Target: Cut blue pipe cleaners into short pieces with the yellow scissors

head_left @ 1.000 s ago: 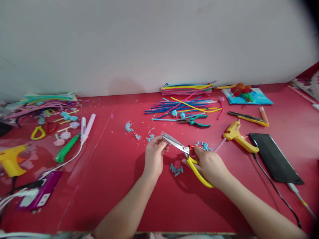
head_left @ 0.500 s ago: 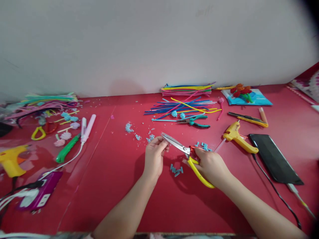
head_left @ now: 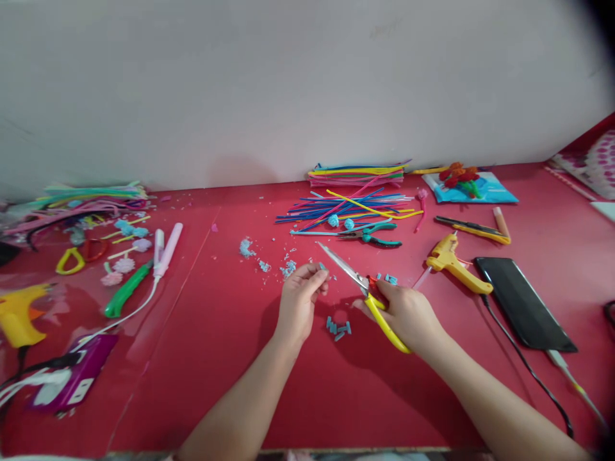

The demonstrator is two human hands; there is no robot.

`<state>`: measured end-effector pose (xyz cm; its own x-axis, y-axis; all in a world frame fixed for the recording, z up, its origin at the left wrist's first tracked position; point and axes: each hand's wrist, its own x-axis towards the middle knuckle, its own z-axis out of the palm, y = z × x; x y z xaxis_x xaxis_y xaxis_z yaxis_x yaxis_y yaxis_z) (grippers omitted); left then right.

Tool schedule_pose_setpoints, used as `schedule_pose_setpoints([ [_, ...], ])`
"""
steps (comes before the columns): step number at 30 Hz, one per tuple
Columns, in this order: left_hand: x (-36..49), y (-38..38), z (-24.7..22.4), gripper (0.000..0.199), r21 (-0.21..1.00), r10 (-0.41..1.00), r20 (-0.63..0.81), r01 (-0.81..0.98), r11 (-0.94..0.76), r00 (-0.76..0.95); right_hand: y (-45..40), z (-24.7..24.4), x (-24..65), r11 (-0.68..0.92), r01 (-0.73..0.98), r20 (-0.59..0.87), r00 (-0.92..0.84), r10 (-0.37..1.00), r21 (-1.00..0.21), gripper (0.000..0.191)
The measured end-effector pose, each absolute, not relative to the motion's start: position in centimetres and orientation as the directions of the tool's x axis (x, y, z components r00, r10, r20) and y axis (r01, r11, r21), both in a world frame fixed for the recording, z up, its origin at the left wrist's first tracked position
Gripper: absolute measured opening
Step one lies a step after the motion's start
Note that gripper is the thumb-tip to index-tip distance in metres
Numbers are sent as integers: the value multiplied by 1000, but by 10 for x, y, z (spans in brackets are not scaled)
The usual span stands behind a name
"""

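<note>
My left hand (head_left: 302, 296) pinches a small blue piece (head_left: 322, 266) between thumb and fingertips. My right hand (head_left: 406, 314) is wrapped round the handles of a pair of scissors (head_left: 353, 274), yellow and red; the blades look closed and point up and left, just right of my left fingertips. Short blue pieces (head_left: 339, 328) lie between the hands, and more of them are partly hidden behind my right hand. Blue fluff (head_left: 289, 268) is scattered on the red table (head_left: 202, 384) beyond my left hand.
Pliers (head_left: 372, 237) and pipe cleaners (head_left: 346, 208) lie at the back. To the right are a yellow glue gun (head_left: 459, 266), a cutter (head_left: 473, 228) and a black phone (head_left: 524, 304). A green-handled tool (head_left: 125, 291) and a purple power strip (head_left: 79, 374) are at left.
The scissor tips have moved away from my left fingertips, and the blue piece in them now shows. The whole view has shifted slightly.
</note>
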<state>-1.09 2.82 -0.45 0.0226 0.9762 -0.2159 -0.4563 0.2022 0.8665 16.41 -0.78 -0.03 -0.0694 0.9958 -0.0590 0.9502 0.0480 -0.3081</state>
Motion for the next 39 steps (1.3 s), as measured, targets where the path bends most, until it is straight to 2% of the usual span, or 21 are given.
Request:
schedule_pose_setpoints([
  [2,-8,26,-4,13,856,965,-244,-448,259,92,-6,-1,163,34,913,-46,-58,997,-406,29],
  [4,-6,24,-4,13,841,942,-275,-426,333,194,-5,-1,162,24,831,-54,-65,996,-556,28],
  [8,-1,18,-4,11,834,865,-316,-321,449,389,-4,5,159,-44,470,-105,-105,989,-882,24],
  [10,1,15,-5,12,838,829,-326,-267,476,454,-5,9,158,-88,311,-136,-137,981,-946,22],
  [13,3,12,-5,12,848,796,-335,-206,488,504,-7,10,158,-137,209,-173,-166,971,-968,19],
  [18,4,11,-5,10,878,797,-333,-144,457,503,-7,8,159,-164,252,-206,-148,967,-954,15],
  [24,4,12,-5,9,928,833,-294,-69,367,469,-6,7,157,-115,353,-161,-103,981,-928,11],
  [29,4,12,-5,9,938,867,-294,-52,342,402,-5,2,160,-60,461,-112,-86,990,-885,16],
  [31,2,15,-6,9,938,915,-271,-129,321,299,-6,2,162,-15,619,-77,-75,994,-785,20],
  [34,-2,21,-8,11,914,967,-240,-314,256,90,-7,2,164,48,854,-37,-78,996,-518,26],
  [36,-5,25,-9,12,897,973,-231,-385,216,8,-8,1,163,72,907,-40,-97,994,-415,30],
  [39,-9,29,-9,11,891,978,-209,-416,180,-25,-9,-1,161,98,935,-68,-128,989,-340,34],
])
